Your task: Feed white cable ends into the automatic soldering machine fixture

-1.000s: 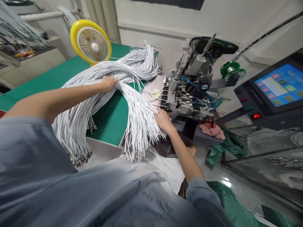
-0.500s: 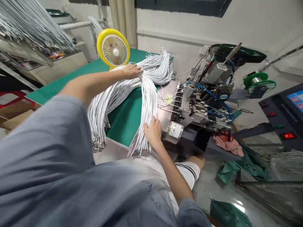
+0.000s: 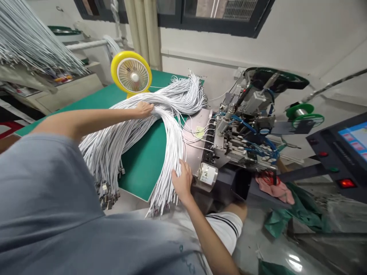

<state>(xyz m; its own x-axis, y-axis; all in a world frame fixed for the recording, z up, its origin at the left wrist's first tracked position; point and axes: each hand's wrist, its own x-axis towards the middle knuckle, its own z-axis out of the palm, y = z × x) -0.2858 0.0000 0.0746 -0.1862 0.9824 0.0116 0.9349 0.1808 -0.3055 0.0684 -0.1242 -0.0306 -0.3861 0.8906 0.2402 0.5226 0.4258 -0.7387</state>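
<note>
A thick bundle of white cables bends over the green table top, its loose ends hanging past the front edge. My left hand is closed on the upper part of this bundle, its fingertips partly hidden. Against the bundle's right side, near the lower ends, rests my right hand, thumb and fingers apart. More white cables drape to the left, with metal connectors at their ends. Another heap of cables lies at the back of the table.
A yellow fan stands behind the cables. On the right is a machine with several cables in its front slots, a clear round container and a wire spool. A control panel stands farther right.
My left hand has shifted left with the top of the cable bundle, which now curves more. The lower ends have swung slightly left. My right hand stays beside them; the camera view has tilted up.
</note>
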